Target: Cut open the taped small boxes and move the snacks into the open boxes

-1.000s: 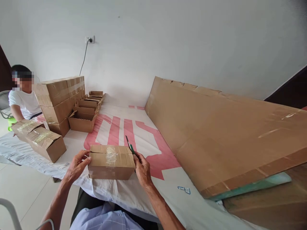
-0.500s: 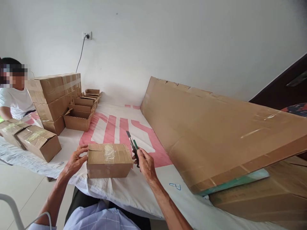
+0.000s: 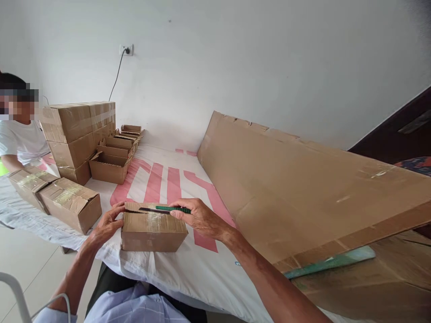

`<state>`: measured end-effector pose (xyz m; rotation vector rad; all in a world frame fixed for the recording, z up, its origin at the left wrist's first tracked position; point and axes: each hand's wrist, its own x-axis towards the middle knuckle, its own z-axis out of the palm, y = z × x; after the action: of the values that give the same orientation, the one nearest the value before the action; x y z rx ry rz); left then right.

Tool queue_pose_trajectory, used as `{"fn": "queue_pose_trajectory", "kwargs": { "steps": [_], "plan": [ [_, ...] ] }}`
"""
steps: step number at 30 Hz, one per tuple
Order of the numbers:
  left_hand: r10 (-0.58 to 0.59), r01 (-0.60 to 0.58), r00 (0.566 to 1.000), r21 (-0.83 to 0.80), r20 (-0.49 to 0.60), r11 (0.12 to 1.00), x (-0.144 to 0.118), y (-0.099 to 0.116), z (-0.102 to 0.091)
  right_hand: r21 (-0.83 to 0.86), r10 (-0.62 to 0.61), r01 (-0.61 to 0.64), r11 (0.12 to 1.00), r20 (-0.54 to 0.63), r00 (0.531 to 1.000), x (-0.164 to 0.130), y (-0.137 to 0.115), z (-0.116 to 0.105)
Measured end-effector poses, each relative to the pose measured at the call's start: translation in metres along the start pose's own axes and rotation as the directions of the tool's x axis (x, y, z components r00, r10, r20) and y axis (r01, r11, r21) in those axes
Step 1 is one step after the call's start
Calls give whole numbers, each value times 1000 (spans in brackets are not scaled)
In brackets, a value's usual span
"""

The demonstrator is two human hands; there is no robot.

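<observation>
A taped cardboard box (image 3: 153,235) sits before me on the cloth-covered surface, its long side facing me. My left hand (image 3: 109,223) holds the box at its left end, fingers at the back corner and thumb nearer the front. In my right hand (image 3: 198,216) is a utility knife (image 3: 164,209) with green on its handle, gripped above the box's right half. Its blade points left and lies along the top seam, which shows a dark gap on the left. Clear tape crosses the middle of the top; whether the blade has gone in I cannot tell.
Two taped boxes (image 3: 72,202) stand at the left edge. Behind them rises a stack of closed boxes (image 3: 76,125), with a row of open boxes (image 3: 109,168) beside it. A large cardboard sheet (image 3: 286,188) leans at right. Another person (image 3: 22,139) sits far left.
My right hand has swung the knife from upright beside the box to flat along its top seam. At left, the two taped boxes have shifted right, closer to my left hand.
</observation>
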<state>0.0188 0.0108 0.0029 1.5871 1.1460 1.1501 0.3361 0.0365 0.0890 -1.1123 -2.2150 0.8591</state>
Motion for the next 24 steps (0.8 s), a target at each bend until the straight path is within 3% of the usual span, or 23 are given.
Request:
{"fn": "queue_pose_trajectory", "kwargs": {
  "steps": [7,17,24],
  "plan": [
    [8,-7,999,-17,34,1000,2,-20,-5,-154,-19,29,988,60,998,18,-11,-1],
    [-40,43,995,-35,86,998,0,-5,0,-327,-68,109,939,132,989,33,-27,-10],
    [-13,14,998,-20,69,1000,1,-10,-1,-482,-92,184,857,209,974,48,-43,-7]
  ]
}}
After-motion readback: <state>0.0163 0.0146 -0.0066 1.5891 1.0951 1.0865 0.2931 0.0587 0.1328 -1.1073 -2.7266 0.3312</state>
